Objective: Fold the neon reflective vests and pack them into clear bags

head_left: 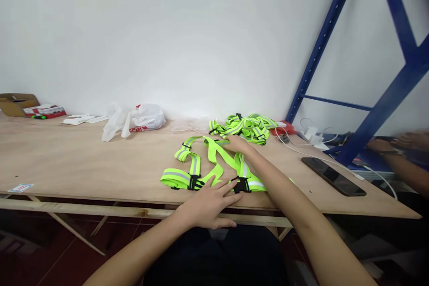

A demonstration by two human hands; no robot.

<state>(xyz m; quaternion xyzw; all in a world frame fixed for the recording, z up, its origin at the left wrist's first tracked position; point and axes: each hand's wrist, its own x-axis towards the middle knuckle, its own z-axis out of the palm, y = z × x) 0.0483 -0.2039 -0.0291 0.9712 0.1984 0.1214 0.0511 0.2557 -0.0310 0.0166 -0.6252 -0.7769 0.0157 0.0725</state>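
Worktop [83, 161]: a pale wooden board, which stands along a white wall [167, 31].
Harness [212, 152]: it lies on the worktop, close to the front edge and in front of the person; its yellow-green straps have a grey stripe and make several loops.
Black buckles: one buckle [195, 182] is at the left part of the lower strap, another buckle [241, 185] is more to the right.
Left hand [211, 201]: it is at the front edge, palm down; the fingers are spread apart over the lower strap, with some tips at the right buckle.
Right hand [236, 143]: it is at the upper part of the harness, with the fingers on the strap; I cannot tell if they are clamped on it.
Pile of straps [248, 132]: same colour, just behind the right hand.
Phone [330, 175]: it lies flat on the right side, near a white cable [298, 149].
Red bag [284, 128]: just beside the pile, near the foot of a blue frame [315, 53].
White bag [149, 116]: to the left, by the wall.
Far left: a cardboard box [16, 106] and a red-and-white box [45, 111].
Far right: another person's arm [404, 165], blurred.
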